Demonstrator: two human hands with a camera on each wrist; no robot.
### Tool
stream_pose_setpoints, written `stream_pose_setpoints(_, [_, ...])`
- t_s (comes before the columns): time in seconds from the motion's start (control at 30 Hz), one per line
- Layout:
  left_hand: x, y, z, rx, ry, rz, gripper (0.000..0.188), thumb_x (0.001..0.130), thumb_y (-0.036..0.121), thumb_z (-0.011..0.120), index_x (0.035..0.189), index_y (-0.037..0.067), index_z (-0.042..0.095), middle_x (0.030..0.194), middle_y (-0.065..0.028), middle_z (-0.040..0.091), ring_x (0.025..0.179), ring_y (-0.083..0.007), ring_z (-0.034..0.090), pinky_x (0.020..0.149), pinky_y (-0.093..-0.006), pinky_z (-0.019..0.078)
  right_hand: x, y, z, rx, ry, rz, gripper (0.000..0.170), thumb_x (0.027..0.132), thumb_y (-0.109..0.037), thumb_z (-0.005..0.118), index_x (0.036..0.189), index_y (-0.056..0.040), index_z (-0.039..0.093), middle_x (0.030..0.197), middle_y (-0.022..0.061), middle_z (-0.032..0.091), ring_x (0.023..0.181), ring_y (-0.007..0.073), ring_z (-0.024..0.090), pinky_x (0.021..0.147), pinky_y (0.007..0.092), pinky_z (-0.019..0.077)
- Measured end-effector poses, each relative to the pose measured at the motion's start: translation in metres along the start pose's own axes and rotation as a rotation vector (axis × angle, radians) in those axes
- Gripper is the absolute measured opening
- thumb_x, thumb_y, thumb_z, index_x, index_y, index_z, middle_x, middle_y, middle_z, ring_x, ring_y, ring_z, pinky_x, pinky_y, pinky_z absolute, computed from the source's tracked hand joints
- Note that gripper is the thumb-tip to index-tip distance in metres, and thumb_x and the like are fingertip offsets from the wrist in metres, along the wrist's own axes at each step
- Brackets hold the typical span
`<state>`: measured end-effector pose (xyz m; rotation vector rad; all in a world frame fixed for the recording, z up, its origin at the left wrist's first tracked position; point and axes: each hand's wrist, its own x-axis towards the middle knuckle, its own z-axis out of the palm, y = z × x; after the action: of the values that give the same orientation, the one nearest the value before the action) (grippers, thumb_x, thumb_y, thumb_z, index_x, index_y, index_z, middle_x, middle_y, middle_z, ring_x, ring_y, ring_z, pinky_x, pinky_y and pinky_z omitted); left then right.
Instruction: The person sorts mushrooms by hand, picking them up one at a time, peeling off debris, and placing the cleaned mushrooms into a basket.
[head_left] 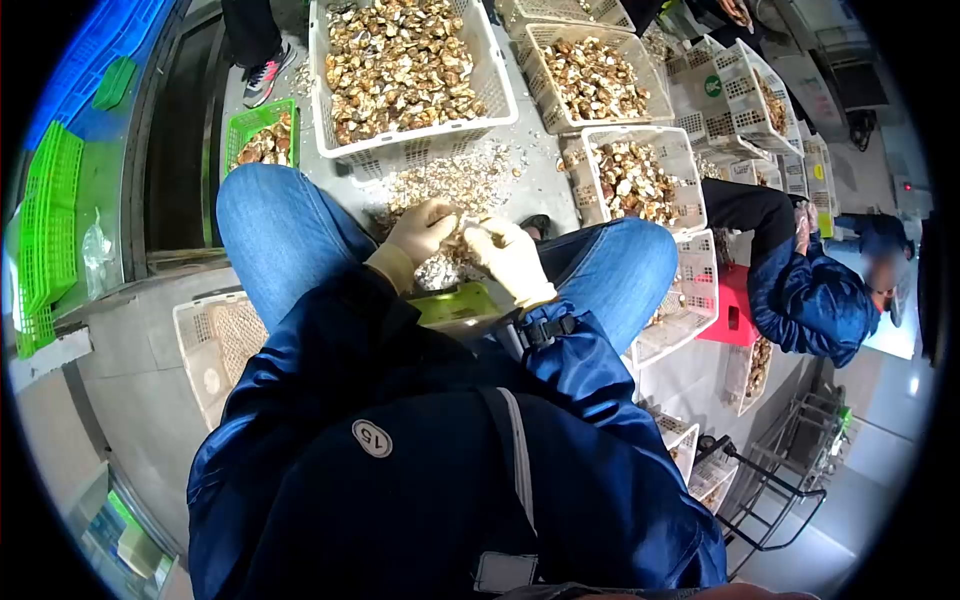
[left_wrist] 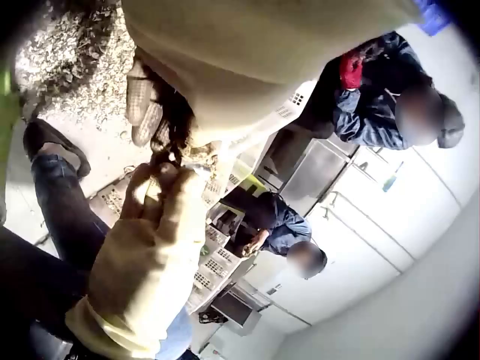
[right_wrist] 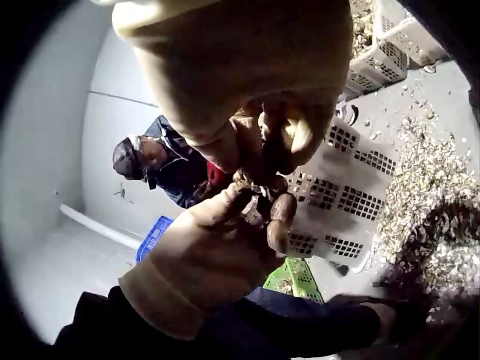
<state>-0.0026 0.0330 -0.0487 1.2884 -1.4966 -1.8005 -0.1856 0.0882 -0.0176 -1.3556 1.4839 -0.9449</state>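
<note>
Both hands wear pale cream gloves and meet over the floor between the knees. My left hand (head_left: 422, 232) pinches a small brown and pale piece, seemingly a mushroom (right_wrist: 257, 204), with its fingertips. Against it close the curled, brown-stained fingers of my right hand (head_left: 508, 258). In the right wrist view the fingertips of both hands come together around this piece, and much of it is hidden. Beneath the hands spreads a heap of small pale and brown scraps (head_left: 455, 188). A green container (head_left: 458, 304) lies just below the wrists.
Ahead stands a large white crate (head_left: 415, 135) full of brown and pale pieces, with a green basket (head_left: 236, 140) to its left. More white crates (head_left: 590, 215) line the right side. Another person (head_left: 815, 300) sits farther right beside a red stool (head_left: 730, 305).
</note>
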Motion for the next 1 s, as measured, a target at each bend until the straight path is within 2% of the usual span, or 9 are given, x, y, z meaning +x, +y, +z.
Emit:
stream_pose_setpoints(0.07, [-0.004,0.005,-0.004,0.203,-0.011,0.04,0.033,0.1,0.017,0.055,0.13,0.004,0.054,0.11,-0.0099,0.068,0.099,-0.0161,0.065,0.086,-0.031,0.054,-0.001,0.002,-0.003,0.039,-0.06,0.157,0.014,0.091,-0.015,0.069,0.097,-0.0018,0.07,0.072,-0.0037,0.061,0.064,0.0049,0.051,0.059,0.0217,0.0411])
stream_pose_setpoints(0.17, [-0.003,-0.01,-0.003,-0.428,-0.078,-0.178,0.034,0.1,0.02,0.055,0.131,0.005,0.054,0.111,-0.0102,0.068,0.1,-0.0196,0.066,0.085,-0.0334,0.0546,0.005,0.002,-0.013,0.197,-0.072,0.326,0.014,0.09,-0.014,0.07,0.098,-0.0018,0.07,0.074,-0.0031,0.063,0.066,0.0042,0.052,0.06,0.0214,0.0416])
stream_pose_setpoints(0.23, [0.002,-0.016,-0.001,-0.522,-0.075,-0.248,0.035,0.102,0.023,0.053,0.133,0.006,0.051,0.111,-0.0096,0.069,0.1,-0.0216,0.067,0.082,-0.0353,0.0559,0.0,-0.012,-0.006,-0.017,0.008,0.046,0.015,0.09,-0.014,0.07,0.097,-0.0013,0.071,0.075,-0.0022,0.063,0.068,0.0046,0.053,0.061,0.0219,0.0427])
stream_pose_setpoints(0.37, [0.002,-0.009,0.004,-0.444,-0.023,-0.288,0.029,0.103,0.023,0.051,0.126,0.005,0.054,0.106,-0.0108,0.069,0.095,-0.0208,0.069,0.075,-0.032,0.0585,-0.002,-0.009,0.002,-0.069,0.054,-0.048,0.018,0.088,-0.015,0.072,0.095,0.0011,0.069,0.084,0.0022,0.064,0.076,0.0093,0.057,0.068,0.0242,0.0461])
stream_pose_setpoints(0.5, [0.004,-0.009,0.007,-0.312,-0.034,-0.226,0.029,0.103,0.022,0.051,0.124,0.003,0.053,0.105,-0.0102,0.069,0.091,-0.0208,0.071,0.069,-0.0298,0.0598,-0.002,-0.011,0.002,-0.143,0.11,-0.063,0.017,0.088,-0.013,0.072,0.095,0.0015,0.069,0.086,0.0035,0.065,0.075,0.0094,0.056,0.067,0.0245,0.0455])
stream_pose_setpoints(0.6, [0.004,-0.011,0.005,-0.319,-0.03,-0.217,0.029,0.103,0.022,0.051,0.124,0.002,0.053,0.104,-0.0108,0.069,0.089,-0.0208,0.071,0.068,-0.0299,0.0604,-0.004,-0.016,0.0,-0.02,0.083,0.2,0.016,0.089,-0.013,0.071,0.095,0.0015,0.068,0.085,0.004,0.065,0.075,0.0089,0.056,0.066,0.0245,0.0452])
stream_pose_setpoints(0.83, [-0.005,0.005,0.008,-0.307,0.036,-0.222,0.027,0.102,0.021,0.054,0.118,0.0,0.058,0.102,-0.0124,0.069,0.085,-0.0194,0.071,0.068,-0.0298,0.0579,0.0,0.0,0.002,-0.117,0.095,-0.093,0.02,0.085,-0.018,0.072,0.092,0.0012,0.069,0.085,0.0124,0.069,0.073,0.0236,0.063,0.067,0.0327,0.0489])
stream_pose_setpoints(0.93, [-0.005,-0.005,0.009,-0.514,0.042,-0.183,0.026,0.102,0.02,0.054,0.117,0.0,0.059,0.099,-0.0125,0.07,0.08,-0.0179,0.07,0.067,-0.0291,0.0573,0.002,0.0,-0.008,-0.033,0.006,0.136,0.016,0.09,-0.016,0.071,0.095,-0.0012,0.067,0.078,0.0,0.062,0.07,0.0067,0.055,0.064,0.0226,0.0442])
stream_pose_setpoints(1.0, [-0.005,0.001,0.006,-0.201,0.046,-0.112,0.026,0.101,0.021,0.055,0.117,0.0,0.06,0.101,-0.0121,0.069,0.081,-0.0184,0.07,0.068,-0.0296,0.0576,0.002,-0.002,-0.002,-0.062,0.015,-0.035,0.016,0.09,-0.016,0.07,0.094,-0.0013,0.067,0.076,-0.0004,0.062,0.066,0.0071,0.054,0.062,0.0217,0.0436])
